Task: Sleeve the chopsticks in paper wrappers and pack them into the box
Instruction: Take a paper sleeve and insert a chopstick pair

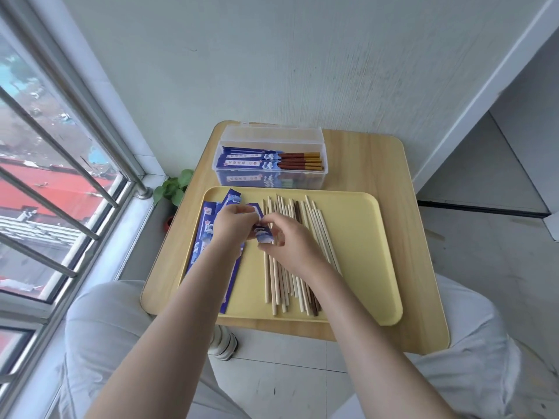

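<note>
Item: blue paper wrapper (pixel 262 232), pinched by left hand (pixel 233 226) and right hand (pixel 287 241) (fingers curled); risk: mouth creasing shut, blocking loose chopsticks (pixel 290 258) beneath.

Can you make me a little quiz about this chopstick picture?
1. True or false: the clear plastic box already holds sleeved chopsticks.
2. What lies on the left part of the yellow tray? A) spoons B) blue paper wrappers C) napkins
3. Fill in: both hands, left hand and right hand, hold one blue ____ between them.

Key: 1 true; 2 B; 3 wrapper. The bare chopsticks lie loose on the tray.
</note>
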### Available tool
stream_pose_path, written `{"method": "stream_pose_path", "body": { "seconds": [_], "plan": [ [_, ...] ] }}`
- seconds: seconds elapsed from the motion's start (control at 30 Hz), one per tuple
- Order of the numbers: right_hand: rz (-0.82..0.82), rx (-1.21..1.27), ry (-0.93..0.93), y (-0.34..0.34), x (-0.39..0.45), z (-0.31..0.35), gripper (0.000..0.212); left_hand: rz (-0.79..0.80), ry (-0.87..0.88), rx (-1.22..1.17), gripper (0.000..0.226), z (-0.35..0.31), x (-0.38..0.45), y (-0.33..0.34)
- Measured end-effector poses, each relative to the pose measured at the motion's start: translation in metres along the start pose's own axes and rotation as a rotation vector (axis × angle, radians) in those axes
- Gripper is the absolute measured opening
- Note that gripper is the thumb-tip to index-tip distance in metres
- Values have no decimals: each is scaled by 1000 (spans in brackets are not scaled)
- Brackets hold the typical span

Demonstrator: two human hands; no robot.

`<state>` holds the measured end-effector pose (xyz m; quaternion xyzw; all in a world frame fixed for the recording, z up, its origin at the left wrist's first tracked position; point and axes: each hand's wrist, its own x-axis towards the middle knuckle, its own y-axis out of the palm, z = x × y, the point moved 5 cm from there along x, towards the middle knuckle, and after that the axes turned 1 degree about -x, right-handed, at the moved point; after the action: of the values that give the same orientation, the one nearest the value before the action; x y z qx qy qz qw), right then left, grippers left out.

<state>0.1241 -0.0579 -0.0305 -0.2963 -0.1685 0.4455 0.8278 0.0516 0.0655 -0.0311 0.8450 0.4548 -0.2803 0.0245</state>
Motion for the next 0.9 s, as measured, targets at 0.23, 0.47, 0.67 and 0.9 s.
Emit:
{"method": "stream_pose_path", "body": {
  "seconds": [0.23, 0.47, 0.67, 0.9],
  "plan": [
    [-363, 195, 98, -41, -4, 2, 16, 6, 330, 372, 20, -6, -10, 4],
    [-148, 304, 367, -37, 2, -14, 23, 252, 501, 600, 13, -2, -38, 35],
    [-85, -219, 490, -42, -13, -51, 15, 203, 296, 532, 15, 34, -19, 28],
    [14, -393, 532, -20, -18, -53, 16, 125, 218, 353, 24, 50, -16, 28]
  ]
}}
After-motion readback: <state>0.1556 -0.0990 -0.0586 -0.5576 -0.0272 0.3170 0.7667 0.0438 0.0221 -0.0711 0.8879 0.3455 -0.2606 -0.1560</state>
